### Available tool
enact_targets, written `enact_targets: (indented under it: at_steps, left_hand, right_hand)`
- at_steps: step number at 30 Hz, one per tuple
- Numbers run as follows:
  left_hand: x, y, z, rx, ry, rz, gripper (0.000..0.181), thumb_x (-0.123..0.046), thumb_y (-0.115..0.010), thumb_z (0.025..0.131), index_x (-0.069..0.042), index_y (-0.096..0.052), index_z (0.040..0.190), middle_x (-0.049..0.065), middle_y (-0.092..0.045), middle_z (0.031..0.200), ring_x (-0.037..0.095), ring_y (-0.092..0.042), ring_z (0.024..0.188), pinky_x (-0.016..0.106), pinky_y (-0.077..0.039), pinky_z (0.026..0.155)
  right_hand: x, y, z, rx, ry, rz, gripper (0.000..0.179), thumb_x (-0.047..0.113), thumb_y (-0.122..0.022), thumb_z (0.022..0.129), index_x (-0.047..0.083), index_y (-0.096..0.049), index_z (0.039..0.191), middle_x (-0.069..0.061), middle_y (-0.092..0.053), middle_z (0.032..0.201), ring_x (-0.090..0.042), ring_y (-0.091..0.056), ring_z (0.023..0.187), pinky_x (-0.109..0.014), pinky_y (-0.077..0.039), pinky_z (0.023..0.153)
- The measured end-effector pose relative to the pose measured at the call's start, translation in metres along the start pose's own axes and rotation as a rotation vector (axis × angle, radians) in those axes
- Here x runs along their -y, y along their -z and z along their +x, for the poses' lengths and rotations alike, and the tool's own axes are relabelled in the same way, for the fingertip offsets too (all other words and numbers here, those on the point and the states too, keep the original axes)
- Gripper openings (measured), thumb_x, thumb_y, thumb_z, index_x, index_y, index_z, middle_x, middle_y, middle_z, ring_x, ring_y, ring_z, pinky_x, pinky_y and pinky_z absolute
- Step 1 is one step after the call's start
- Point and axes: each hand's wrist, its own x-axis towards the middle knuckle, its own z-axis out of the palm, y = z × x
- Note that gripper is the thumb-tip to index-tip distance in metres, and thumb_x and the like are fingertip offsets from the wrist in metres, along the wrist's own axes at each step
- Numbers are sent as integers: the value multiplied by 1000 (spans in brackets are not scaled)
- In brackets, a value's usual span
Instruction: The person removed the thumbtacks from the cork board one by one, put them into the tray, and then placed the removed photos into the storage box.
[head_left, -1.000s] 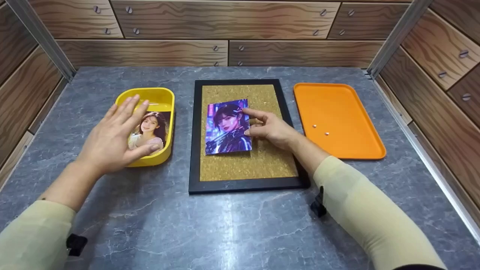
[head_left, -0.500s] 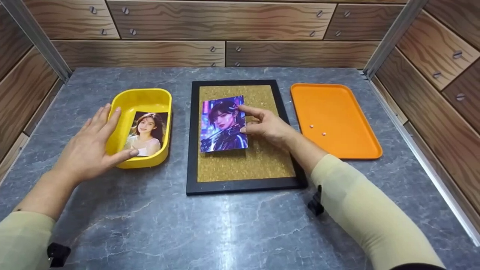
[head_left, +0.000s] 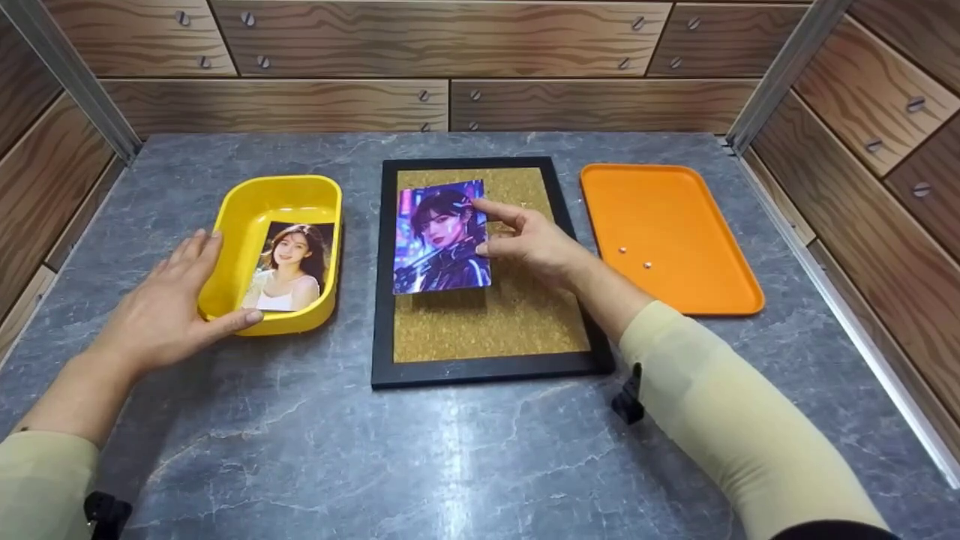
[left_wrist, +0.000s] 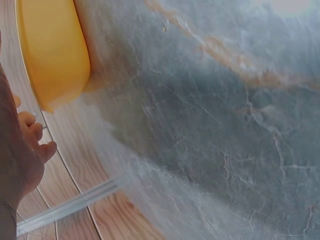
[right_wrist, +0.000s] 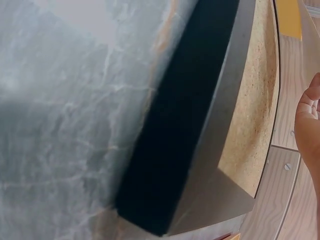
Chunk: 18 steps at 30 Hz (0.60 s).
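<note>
My right hand (head_left: 536, 244) pinches the right edge of a picture card (head_left: 441, 240) between thumb and fingers. The card shows a dark-haired figure in purple and blue neon colours. It hangs over the upper left part of a cork board (head_left: 525, 322) with a black frame, casting a shadow on the cork. At the left, my left hand (head_left: 161, 307) lies along the near left side of a yellow box (head_left: 330, 300), fingers extended and the thumb at the front rim. Inside the box is a photo (head_left: 289, 270) of a person in a white top.
An orange tray (head_left: 675, 217) lies right of the cork board and bears two small shiny pins (head_left: 647, 265). The grey marbled table (head_left: 360, 465) is bounded by wood-patterned walls (head_left: 300, 105) at the back and both sides.
My right hand has moved the picture card a little up and left over the cork. The left hand has drawn back from above the yellow box to its near left side.
</note>
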Motion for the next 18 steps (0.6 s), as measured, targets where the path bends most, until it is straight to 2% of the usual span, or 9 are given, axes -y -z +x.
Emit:
enact_targets:
  at_steps: [10, 18]
  left_hand:
    - [1, -3, -1, 24, -1, 26, 115, -71, -63, 96, -5, -4, 171, 30, -6, 173, 56, -15, 156, 76, -18, 120]
    - [3, -7, -2, 42, 6, 34, 116, -72, -63, 95, -3, -7, 170, 33, -9, 172, 58, -17, 154, 76, -20, 119]
  right_hand:
    - [8, 0, 3, 21, 3, 19, 76, -11, -67, 97, 9, -38, 165, -23, -57, 152, -25, -73, 112, -41, -58, 103]
    - [13, -4, 3, 10, 12, 10, 77, -9, -69, 96, 11, -40, 165, -22, -60, 146, -18, -73, 97, -33, -61, 93]
